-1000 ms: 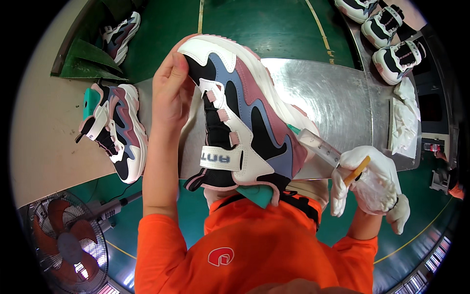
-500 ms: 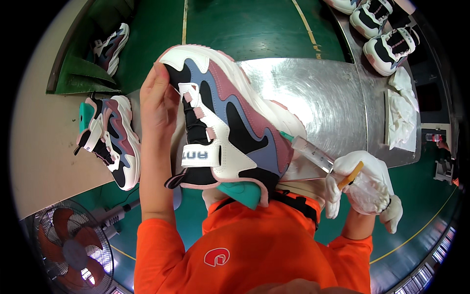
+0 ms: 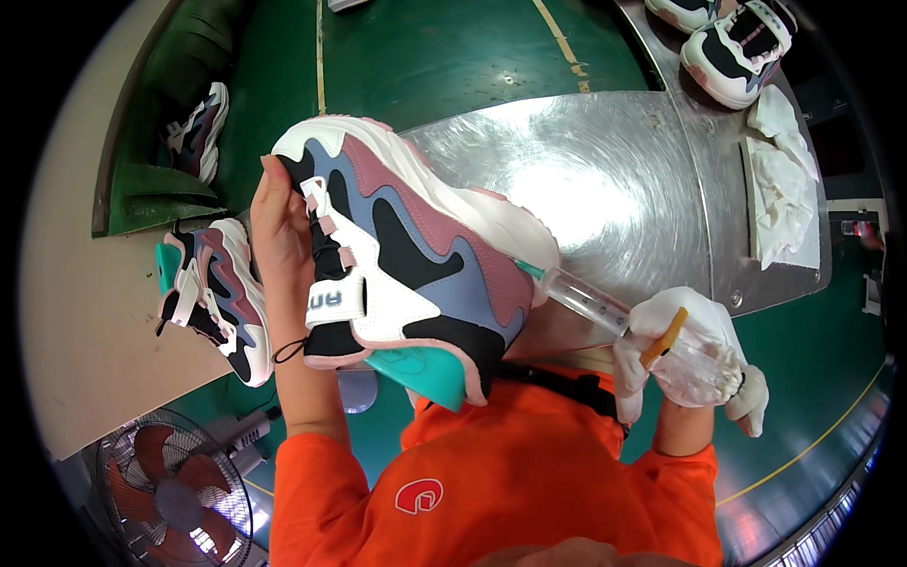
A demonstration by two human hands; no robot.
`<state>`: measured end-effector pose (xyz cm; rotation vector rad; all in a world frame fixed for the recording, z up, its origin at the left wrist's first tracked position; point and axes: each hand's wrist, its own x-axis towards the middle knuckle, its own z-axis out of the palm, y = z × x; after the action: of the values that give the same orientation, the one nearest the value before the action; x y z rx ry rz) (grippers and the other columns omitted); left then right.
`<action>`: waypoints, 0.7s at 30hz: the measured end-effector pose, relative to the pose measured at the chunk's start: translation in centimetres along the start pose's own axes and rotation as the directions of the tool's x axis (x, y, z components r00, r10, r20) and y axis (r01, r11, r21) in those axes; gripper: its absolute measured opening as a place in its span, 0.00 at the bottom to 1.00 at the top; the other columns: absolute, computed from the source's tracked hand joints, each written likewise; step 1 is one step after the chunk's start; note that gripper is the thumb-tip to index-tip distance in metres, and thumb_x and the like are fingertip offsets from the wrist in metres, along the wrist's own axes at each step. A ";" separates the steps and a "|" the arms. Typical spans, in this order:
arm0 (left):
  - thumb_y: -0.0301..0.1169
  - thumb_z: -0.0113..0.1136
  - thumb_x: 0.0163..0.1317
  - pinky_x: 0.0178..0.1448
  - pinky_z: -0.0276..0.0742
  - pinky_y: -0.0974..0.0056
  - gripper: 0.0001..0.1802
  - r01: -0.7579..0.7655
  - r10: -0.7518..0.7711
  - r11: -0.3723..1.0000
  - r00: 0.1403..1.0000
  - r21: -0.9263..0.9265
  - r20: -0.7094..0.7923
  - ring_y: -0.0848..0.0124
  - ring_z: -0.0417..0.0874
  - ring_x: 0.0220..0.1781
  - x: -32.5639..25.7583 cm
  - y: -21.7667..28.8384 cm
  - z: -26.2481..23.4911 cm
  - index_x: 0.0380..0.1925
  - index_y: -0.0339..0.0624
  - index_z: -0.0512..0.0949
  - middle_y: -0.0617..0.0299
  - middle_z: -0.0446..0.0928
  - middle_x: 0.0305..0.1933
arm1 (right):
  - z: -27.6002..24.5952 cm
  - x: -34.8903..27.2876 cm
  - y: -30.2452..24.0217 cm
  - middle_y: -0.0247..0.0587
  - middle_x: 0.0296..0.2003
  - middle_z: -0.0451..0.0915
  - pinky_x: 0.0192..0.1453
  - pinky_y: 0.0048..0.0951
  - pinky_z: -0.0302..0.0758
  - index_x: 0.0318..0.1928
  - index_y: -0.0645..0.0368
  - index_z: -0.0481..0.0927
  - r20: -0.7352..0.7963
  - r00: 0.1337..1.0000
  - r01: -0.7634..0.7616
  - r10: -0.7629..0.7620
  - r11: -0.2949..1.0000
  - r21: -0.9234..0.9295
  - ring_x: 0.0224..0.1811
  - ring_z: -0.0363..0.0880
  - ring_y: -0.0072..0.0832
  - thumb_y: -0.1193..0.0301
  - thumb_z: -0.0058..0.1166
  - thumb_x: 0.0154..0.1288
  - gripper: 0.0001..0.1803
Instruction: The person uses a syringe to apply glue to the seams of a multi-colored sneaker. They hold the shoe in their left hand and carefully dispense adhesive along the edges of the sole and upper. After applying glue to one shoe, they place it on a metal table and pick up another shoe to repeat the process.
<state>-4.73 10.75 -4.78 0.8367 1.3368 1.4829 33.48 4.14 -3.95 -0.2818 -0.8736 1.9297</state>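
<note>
Main risk, IMO: the green tip skidding off the seam nr the heel, b/c the shoe is hanging w/ just the L grip clasping its toe end, so any push could be rocking the heel. Can't tell what the syringe is holding; if liquid, too hard a squeeze could be smearing it onto the pink or blue panels. R grip, in a white glove, is wrapping the syringe's rear; can't tell if the tip is actually touching. Shoe is tilting on its side b/w both hands, in front of the orange shirt, nr the metal counter's edge.

Materials: upper is mixing smooth, leather-like white overlays, wavy blue & pink pieces and matte black insets. Sole is looking chunky, rubbery, rippled. A green insert, prob. plastic, is poking out of the collar. Barrel is showing clear & cylindrical; an orange-yellow piece is sticking up nr the gloved fingers. Counter is shining w/ fine scuffs; white cloth is lying crumpled on its R side.
</note>
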 end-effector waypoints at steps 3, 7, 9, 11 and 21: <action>0.44 0.48 0.74 0.28 0.52 0.76 0.18 0.017 -0.017 1.000 0.999 -0.013 -0.043 0.86 0.56 0.24 -0.5 0.3 2.0 0.38 0.41 0.76 0.78 0.59 0.21 | -0.4 -0.5 0.1 0.65 0.22 0.74 0.15 0.40 0.71 0.48 0.82 0.67 -0.075 0.995 -0.060 0.063 0.997 0.042 0.14 0.75 0.48 0.59 0.59 0.57 0.34; 0.47 0.48 0.74 0.27 0.51 0.76 0.19 0.042 -0.037 0.997 0.997 0.070 -0.070 0.86 0.57 0.22 0.1 0.2 0.9 0.37 0.42 0.75 0.77 0.62 0.22 | -0.9 -2.1 0.6 0.65 0.26 0.75 0.20 0.41 0.76 0.52 0.80 0.67 -0.122 0.981 -0.128 0.153 0.973 0.194 0.18 0.78 0.51 0.55 0.70 0.41 0.46; 0.48 0.48 0.73 0.24 0.53 0.76 0.19 0.060 -0.057 0.996 0.997 0.064 -0.046 0.86 0.60 0.20 -0.2 0.6 1.4 0.35 0.44 0.76 0.77 0.65 0.21 | -1.5 -2.6 1.6 0.65 0.29 0.76 0.23 0.43 0.79 0.55 0.78 0.67 -0.048 0.995 -0.070 0.084 0.966 0.247 0.21 0.79 0.54 0.55 0.75 0.31 0.53; 0.50 0.50 0.72 0.19 0.57 0.79 0.20 0.075 -0.074 0.996 0.997 0.048 -0.015 0.87 0.66 0.15 -0.5 0.8 2.3 0.29 0.48 0.77 0.78 0.70 0.18 | -1.7 -2.9 2.2 0.65 0.32 0.77 0.26 0.45 0.81 0.57 0.76 0.66 -0.027 0.997 -0.064 0.077 0.941 0.333 0.24 0.81 0.55 0.54 0.78 0.23 0.59; 0.51 0.45 0.74 0.28 0.70 0.74 0.23 0.069 -0.089 0.986 0.987 0.150 0.134 0.81 0.75 0.24 -2.5 2.7 5.3 0.32 0.44 0.74 0.69 0.75 0.26 | -2.1 -3.4 4.1 0.63 0.37 0.77 0.33 0.49 0.82 0.62 0.69 0.64 -0.055 0.998 -0.012 0.044 0.880 0.474 0.31 0.81 0.58 0.49 0.82 0.23 0.65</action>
<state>0.48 10.33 -0.97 0.9515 1.3678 1.2531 33.58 1.06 -8.81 -0.0609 -0.3316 2.0788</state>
